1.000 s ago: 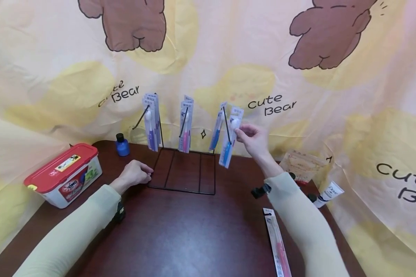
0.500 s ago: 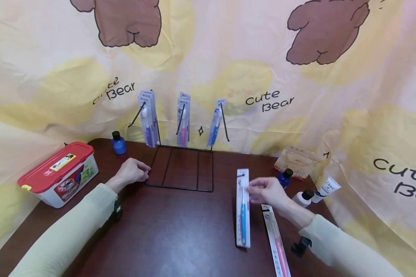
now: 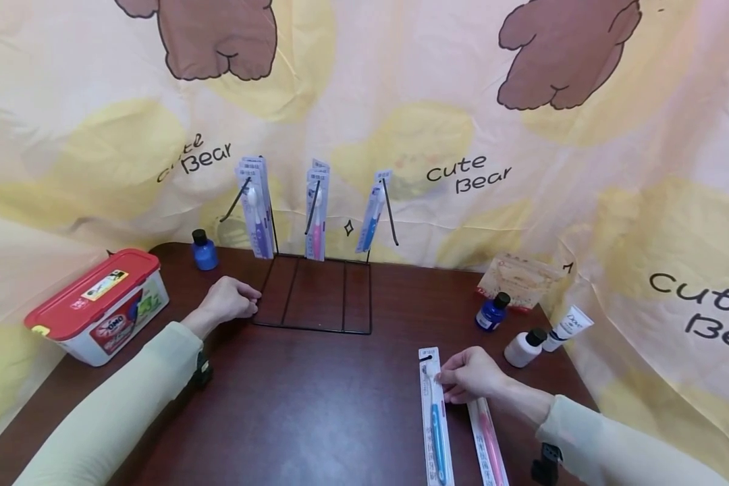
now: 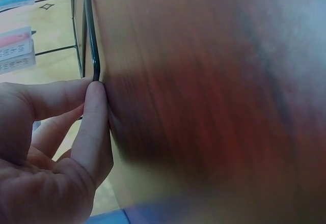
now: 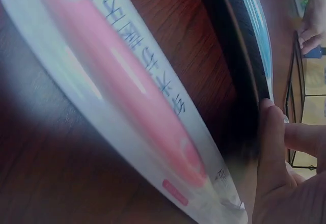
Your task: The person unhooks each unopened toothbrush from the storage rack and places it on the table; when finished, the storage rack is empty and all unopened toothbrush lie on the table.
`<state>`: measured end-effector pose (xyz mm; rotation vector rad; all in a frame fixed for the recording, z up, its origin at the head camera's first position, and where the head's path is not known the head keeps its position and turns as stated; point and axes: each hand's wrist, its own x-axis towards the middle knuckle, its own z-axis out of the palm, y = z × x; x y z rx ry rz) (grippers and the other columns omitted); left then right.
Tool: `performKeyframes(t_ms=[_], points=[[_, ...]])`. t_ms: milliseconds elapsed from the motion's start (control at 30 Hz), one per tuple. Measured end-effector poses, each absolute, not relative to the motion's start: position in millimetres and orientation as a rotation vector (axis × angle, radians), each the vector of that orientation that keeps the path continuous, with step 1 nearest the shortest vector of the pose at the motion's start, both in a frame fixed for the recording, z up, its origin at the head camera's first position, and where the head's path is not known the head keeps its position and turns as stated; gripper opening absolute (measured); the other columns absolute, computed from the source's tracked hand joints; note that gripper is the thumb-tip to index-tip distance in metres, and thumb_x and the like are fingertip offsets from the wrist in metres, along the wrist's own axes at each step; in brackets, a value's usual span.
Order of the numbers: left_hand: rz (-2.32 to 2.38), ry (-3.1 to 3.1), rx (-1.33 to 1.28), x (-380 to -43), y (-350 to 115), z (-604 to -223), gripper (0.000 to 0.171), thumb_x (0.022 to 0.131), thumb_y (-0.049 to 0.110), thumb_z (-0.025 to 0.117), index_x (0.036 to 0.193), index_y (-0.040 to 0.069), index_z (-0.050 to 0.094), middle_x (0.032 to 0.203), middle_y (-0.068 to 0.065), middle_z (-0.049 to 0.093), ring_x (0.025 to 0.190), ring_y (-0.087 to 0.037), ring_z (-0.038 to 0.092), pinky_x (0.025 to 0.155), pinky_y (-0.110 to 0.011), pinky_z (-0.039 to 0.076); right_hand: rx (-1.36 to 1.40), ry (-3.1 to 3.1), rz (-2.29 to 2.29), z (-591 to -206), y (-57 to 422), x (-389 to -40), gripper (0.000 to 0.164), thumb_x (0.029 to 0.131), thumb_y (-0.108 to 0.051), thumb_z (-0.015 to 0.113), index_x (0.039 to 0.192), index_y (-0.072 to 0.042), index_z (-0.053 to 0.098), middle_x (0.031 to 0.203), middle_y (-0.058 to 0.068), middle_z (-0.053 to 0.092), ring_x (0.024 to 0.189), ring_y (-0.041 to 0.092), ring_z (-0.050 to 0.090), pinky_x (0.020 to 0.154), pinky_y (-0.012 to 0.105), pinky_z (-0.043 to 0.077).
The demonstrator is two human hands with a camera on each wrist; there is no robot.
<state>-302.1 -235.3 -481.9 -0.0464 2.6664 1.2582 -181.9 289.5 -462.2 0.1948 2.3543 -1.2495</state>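
My left hand [image 3: 223,302] pinches the left side of the black wire rack's base [image 3: 312,329] between thumb and finger; the left wrist view shows the fingertips on the wire [image 4: 91,35]. At the front right, my right hand [image 3: 475,374] pinches the edge of a packaged blue toothbrush [image 3: 435,425], low over the table. Just right of it lies a packaged pink toothbrush [image 3: 488,442], its upper end hidden behind the right hand. On the rack's hooks hang purple toothbrush packs [image 3: 256,216], pink toothbrush packs [image 3: 316,223] and a blue toothbrush pack [image 3: 373,214].
A red-lidded tub [image 3: 97,304] and a blue bottle [image 3: 204,251] stand on the left. On the right are another blue bottle [image 3: 492,312], a white bottle [image 3: 524,348], a white tube [image 3: 568,329] and a paper pouch [image 3: 516,280]. A printed cloth [image 3: 352,81] hangs behind.
My right hand has taken a blue toothbrush pack off the right hook and brought it down toward the front, beside the pink one. The left hand keeps its hold on the rack.
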Motion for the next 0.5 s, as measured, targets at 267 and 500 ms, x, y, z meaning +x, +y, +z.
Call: performKeyframes(t_ms=[267,500], points=[[1.197,2.723,-0.028,-302.3,-237.0,-483.0,0.031,0.090,0.009,0.085,0.119,0.002,0.086,0.109,-0.011,0.086,0.092,-0.015,0.074,0.079,-0.023,0.060,0.177,2.431,-1.121,-466.3,288.2,-181.5,0.012,0.101,-0.010,0.082,0.104,0.001,0.081,0.084,0.008,0.082,0.065,0.017,0.079,0.063,0.033,0.068],[1.147,2.751,-0.001,-303.1,-237.5,-483.4,0.032,0.089,0.012,0.084,0.119,0.005,0.087,0.116,-0.014,0.085,0.109,-0.028,0.070,0.087,-0.029,0.058,0.132,2.449,-1.092,-463.8,288.5,-180.2,0.010,0.100,-0.008,0.082,0.101,0.002,0.082,0.079,0.009,0.082,0.064,0.016,0.078,0.063,0.034,0.068]])
